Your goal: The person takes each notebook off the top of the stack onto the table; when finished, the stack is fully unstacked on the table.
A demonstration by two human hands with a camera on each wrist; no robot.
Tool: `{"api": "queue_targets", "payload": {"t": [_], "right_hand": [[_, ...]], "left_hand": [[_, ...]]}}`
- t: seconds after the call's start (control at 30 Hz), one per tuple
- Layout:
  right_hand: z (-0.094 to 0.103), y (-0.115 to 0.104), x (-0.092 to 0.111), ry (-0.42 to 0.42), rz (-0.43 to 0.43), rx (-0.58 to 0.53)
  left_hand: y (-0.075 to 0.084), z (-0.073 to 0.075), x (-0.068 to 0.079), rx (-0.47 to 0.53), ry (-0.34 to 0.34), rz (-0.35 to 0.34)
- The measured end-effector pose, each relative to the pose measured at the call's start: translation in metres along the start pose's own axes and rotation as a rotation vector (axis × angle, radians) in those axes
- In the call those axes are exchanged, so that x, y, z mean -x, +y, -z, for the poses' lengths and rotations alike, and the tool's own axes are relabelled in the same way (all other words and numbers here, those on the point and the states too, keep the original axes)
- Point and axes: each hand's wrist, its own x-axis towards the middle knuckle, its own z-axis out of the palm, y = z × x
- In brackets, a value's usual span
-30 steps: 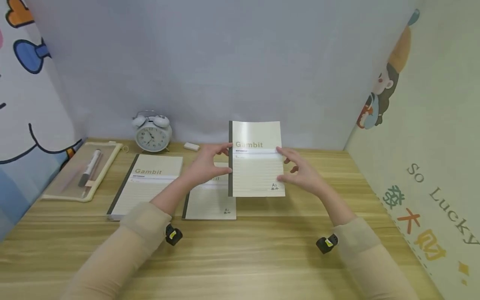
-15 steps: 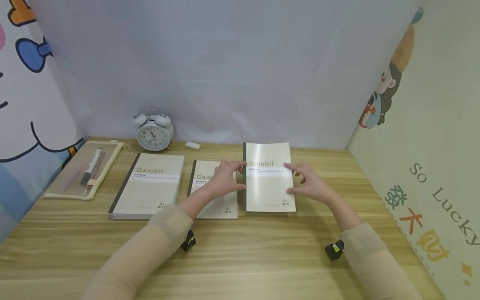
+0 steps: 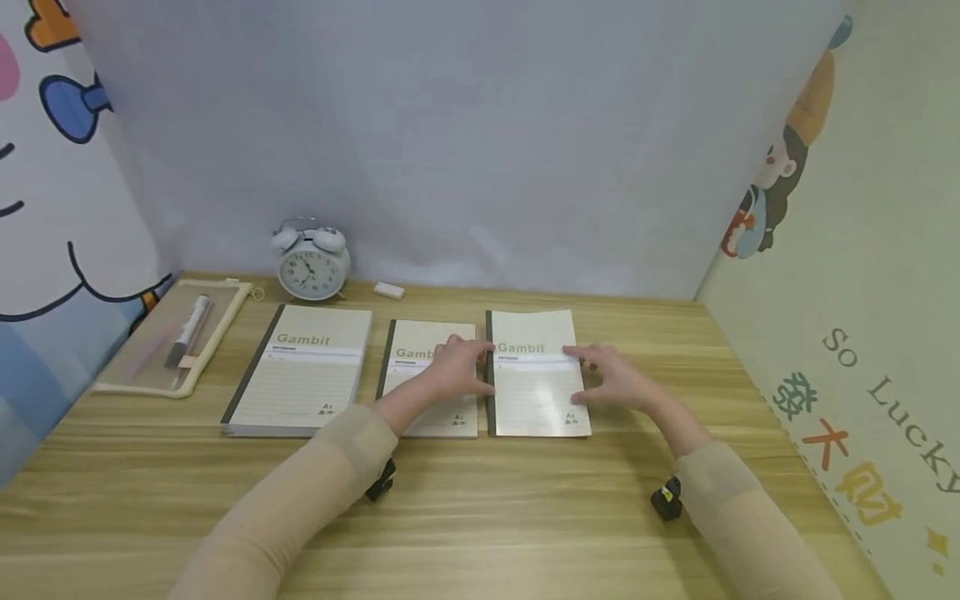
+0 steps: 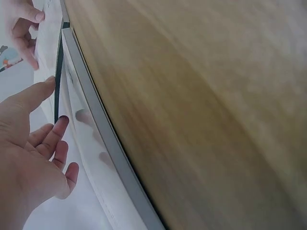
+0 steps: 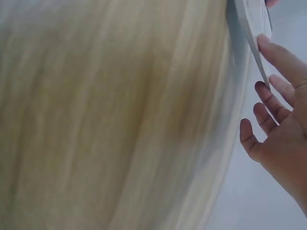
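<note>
In the head view, a cream Gambit notebook (image 3: 534, 408) with a dark spine lies at or just above the wooden table. My left hand (image 3: 457, 367) holds it by the spine edge with thumb and fingertips. The opposite edge is held by my right hand (image 3: 611, 379). In the right wrist view, the thumb presses on the side of the notebook (image 5: 256, 19), with other fingers loosely bent below. A second, similar notebook (image 3: 450, 421) lies to the left, partly covered by my left hand. Further left is a thicker notebook or stack of notebooks (image 3: 300, 383).
A mesh zip pouch (image 3: 142, 350) with a marker inside lies at the left edge. Behind the notebooks stand a white alarm clock (image 3: 311, 268) and a small white eraser-like block (image 3: 389, 290). A grey cloth (image 3: 487, 167) backs the table (image 3: 487, 533); a printed panel (image 3: 847, 333) borders the right.
Both hands have lowered the notebook from above the table to its surface level, moving it slightly right, beside the second notebook. Its tilt has flattened. The other things have stayed in place.
</note>
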Motion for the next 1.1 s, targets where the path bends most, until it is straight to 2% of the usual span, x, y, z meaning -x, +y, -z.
{"api": "queue_targets", "payload": {"t": [0.27, 0.53, 0.73, 0.87, 1.1], "right_hand": [[-0.006, 0.004, 0.001, -0.074, -0.009, 0.021], [-0.006, 0.007, -0.001, -0.078, -0.014, 0.032], [-0.007, 0.007, -0.002, -0.087, -0.046, 0.026], [-0.006, 0.003, -0.001, -0.076, -0.042, 0.023], [0.004, -0.017, 0.000, -0.044, -0.004, 0.028]], "left_hand": [[-0.002, -0.005, -0.001, -0.033, -0.054, 0.005], [-0.003, -0.003, -0.002, -0.161, -0.060, -0.026], [-0.003, -0.002, 0.000, -0.169, -0.069, -0.013], [-0.001, 0.005, 0.004, -0.159, -0.049, -0.026], [0.003, 0.027, 0.014, -0.094, -0.023, -0.064]]}}
